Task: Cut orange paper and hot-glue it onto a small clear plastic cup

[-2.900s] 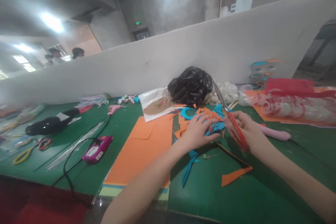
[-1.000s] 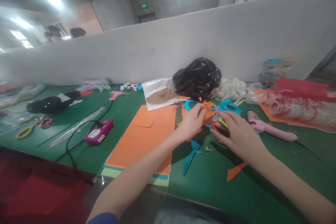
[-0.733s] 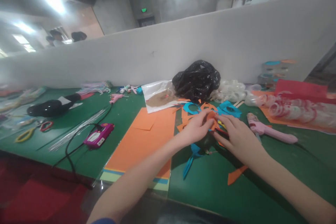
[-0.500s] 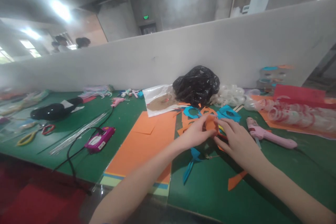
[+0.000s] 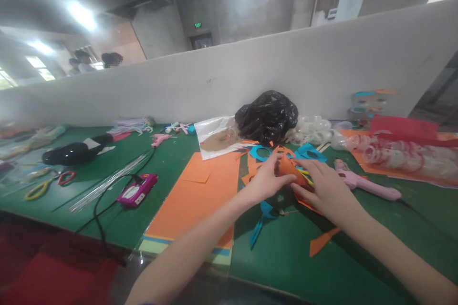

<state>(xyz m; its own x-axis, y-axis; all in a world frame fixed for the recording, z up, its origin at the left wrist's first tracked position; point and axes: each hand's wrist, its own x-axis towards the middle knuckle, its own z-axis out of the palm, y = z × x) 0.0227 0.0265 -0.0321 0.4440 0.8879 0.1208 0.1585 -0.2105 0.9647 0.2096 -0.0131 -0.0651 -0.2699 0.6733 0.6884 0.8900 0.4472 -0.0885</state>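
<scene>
My left hand point(image 5: 265, 180) pinches a small orange paper piece point(image 5: 288, 167) above a heap of orange and blue paper scraps point(image 5: 266, 155). My right hand point(image 5: 324, 190) meets it from the right, fingers on the same orange piece. Yellow and red scissor handles point(image 5: 305, 174) lie under my right fingers. A blue paper strip point(image 5: 260, 221) and an orange offcut point(image 5: 324, 242) lie on the green table point(image 5: 286, 257) near my wrists.
Orange sheets point(image 5: 193, 195) lie left of my hands. A pink glue gun point(image 5: 365, 186) rests to the right, a magenta one point(image 5: 138, 189) with a black cord to the left. A black bag point(image 5: 267, 115), clear tape rolls point(image 5: 393, 156) and a white partition point(image 5: 214, 81) stand behind.
The scissors that my right hand held are now down on the scraps. Both hands have come together on the orange piece and lifted it slightly.
</scene>
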